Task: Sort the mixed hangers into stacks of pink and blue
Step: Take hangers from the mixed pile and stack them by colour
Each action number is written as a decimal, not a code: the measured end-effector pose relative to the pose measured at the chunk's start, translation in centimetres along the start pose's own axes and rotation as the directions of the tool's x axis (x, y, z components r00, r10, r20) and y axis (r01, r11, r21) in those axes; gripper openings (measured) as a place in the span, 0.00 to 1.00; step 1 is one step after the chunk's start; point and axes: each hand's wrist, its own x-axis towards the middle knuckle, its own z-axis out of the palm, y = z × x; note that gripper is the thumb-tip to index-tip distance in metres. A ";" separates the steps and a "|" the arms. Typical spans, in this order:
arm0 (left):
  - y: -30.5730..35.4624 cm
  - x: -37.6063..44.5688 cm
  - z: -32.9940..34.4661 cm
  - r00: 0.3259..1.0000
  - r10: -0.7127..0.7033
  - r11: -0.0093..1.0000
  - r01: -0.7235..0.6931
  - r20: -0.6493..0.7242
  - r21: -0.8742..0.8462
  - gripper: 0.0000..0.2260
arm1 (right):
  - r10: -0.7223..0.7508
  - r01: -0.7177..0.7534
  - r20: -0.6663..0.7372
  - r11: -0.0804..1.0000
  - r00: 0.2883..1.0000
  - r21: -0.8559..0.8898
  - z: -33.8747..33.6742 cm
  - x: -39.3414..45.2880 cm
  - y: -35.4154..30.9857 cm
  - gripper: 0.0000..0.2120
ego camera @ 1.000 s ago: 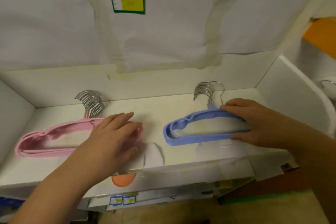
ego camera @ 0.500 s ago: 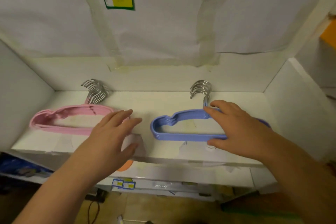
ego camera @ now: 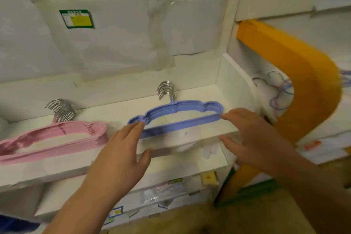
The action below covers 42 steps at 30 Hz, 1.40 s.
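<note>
A stack of pink hangers (ego camera: 57, 137) lies on the left of the white shelf (ego camera: 123, 159), metal hooks pointing back. A stack of blue hangers (ego camera: 182, 114) lies to its right, hooks also toward the back wall. My left hand (ego camera: 123, 150) is spread with straight fingers, its fingertips touching the left end of the blue stack. My right hand (ego camera: 248, 133) is open too, fingertips at the right end of the blue stack, thumb by the shelf's front edge. Neither hand grips a hanger.
White walls close the shelf at the back and right. An orange curved panel (ego camera: 303, 85) rises at the right, with thin wire hangers (ego camera: 279, 89) behind the side wall. Papers and labels sit on lower shelves (ego camera: 167, 192). A green-yellow label (ego camera: 77, 18) hangs on the back wall.
My left hand left the pink stack and moved right to the blue stack's left end. My right hand slid off the blue stack's top to its right end. The view swung right.
</note>
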 end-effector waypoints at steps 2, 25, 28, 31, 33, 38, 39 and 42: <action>1.2 -0.6 0.7 0.997 0.071 0.997 -0.071 0.008 -0.035 0.30 | 0.077 -0.077 -0.007 0.997 0.997 -0.029 -1.2 -3.4 -0.1 0.26; 37.2 -1.2 10.5 0.840 0.540 0.829 -0.519 0.055 -0.210 0.26 | 0.473 -0.486 -0.129 0.867 0.872 -0.106 -15.8 -26.2 23.0 0.28; 41.9 -0.3 12.1 0.868 0.493 0.860 -0.476 0.061 -0.185 0.26 | 0.433 -0.444 -0.110 0.891 0.894 -0.096 -17.7 -26.3 27.8 0.27; 45.1 0.8 13.5 0.900 0.430 0.893 -0.413 0.065 -0.180 0.26 | 0.372 -0.378 -0.075 0.921 0.925 -0.097 -19.2 -25.7 31.8 0.27; 46.4 1.5 14.3 0.910 0.408 0.905 -0.392 0.072 -0.166 0.26 | 0.360 -0.364 -0.053 0.928 0.931 -0.084 -19.8 -24.9 34.0 0.27; 48.3 5.8 16.4 0.931 0.358 0.925 -0.343 0.073 -0.162 0.26 | 0.326 -0.329 -0.047 0.942 0.944 -0.064 -19.4 -21.2 39.5 0.24; 48.7 7.0 16.9 0.932 0.357 0.925 -0.343 0.065 -0.163 0.26 | 0.318 -0.320 -0.036 0.945 0.947 -0.065 -19.3 -20.3 40.5 0.24; 49.8 11.0 18.8 0.934 0.352 0.928 -0.338 0.067 -0.157 0.27 | 0.310 -0.309 0.002 0.948 0.951 -0.077 -19.0 -17.7 43.6 0.24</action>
